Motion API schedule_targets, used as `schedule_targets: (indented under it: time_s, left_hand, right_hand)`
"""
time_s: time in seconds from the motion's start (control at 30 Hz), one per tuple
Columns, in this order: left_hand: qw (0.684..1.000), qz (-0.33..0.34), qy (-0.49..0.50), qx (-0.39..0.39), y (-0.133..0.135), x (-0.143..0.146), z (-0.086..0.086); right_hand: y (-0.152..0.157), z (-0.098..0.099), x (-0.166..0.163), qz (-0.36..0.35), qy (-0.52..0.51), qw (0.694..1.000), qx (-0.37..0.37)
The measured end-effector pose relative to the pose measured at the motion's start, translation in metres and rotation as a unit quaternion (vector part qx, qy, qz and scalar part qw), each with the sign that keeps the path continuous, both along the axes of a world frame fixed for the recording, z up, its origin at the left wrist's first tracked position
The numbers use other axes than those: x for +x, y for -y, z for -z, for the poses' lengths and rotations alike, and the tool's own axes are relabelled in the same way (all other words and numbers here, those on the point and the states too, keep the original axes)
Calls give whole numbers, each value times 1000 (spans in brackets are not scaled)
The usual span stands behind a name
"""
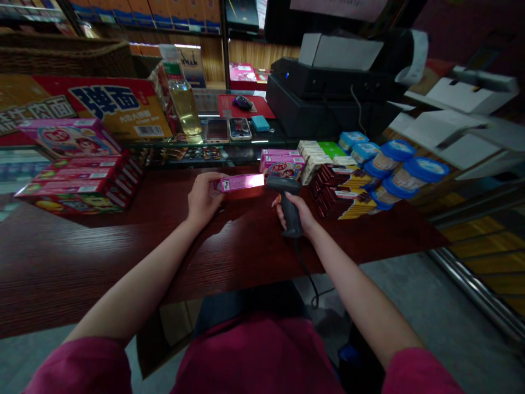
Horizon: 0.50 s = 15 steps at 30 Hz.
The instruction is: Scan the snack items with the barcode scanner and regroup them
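Note:
My left hand (204,200) is closed on one end of a slim pink box (241,183), held over the dark red wooden counter (241,251). In my right hand (297,212) is a black barcode scanner (292,216), gripped by its handle, its head close to the box's right end. A bright patch of light lies on that end. The scanner's cable (305,268) hangs down over the counter's front edge. Just behind stand more pink boxes (283,163), next to small pale boxes (315,161).
To the right are stacked chocolate-coloured packs (342,191) and blue-lidded tubs (404,169). Red boxes (88,183) and a pink box (71,137) sit at left. Behind are a bottle (182,101), two phones (240,128), a mouse (242,103) and black equipment (324,104).

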State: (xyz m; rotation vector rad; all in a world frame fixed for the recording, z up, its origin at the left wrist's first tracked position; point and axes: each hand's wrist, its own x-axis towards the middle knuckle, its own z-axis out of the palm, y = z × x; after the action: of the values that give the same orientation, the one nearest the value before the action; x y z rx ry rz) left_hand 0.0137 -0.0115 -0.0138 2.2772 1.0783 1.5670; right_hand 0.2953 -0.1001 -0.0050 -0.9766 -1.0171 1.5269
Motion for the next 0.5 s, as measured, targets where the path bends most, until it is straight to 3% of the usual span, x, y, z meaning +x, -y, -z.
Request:
schedule_targets:
  time_s: [0.13, 0.23, 0.33, 0.5]
  left_hand:
    - [996, 31, 85, -24, -2, -5, -1]
    - [989, 4, 143, -25, 0, -29, -14]
    - [989, -52, 141, -11, 4, -77, -38]
    - [982, -167, 84, 27, -2, -188, -84]
  right_hand:
    - [1, -6, -7, 10, -7, 1000, -10]
    - [-4, -7, -21, 13, -37, 999, -32]
    - [-15, -5, -49, -20, -71, 996, -45]
    - [-38, -4, -113, -91, -88, 991, -36]
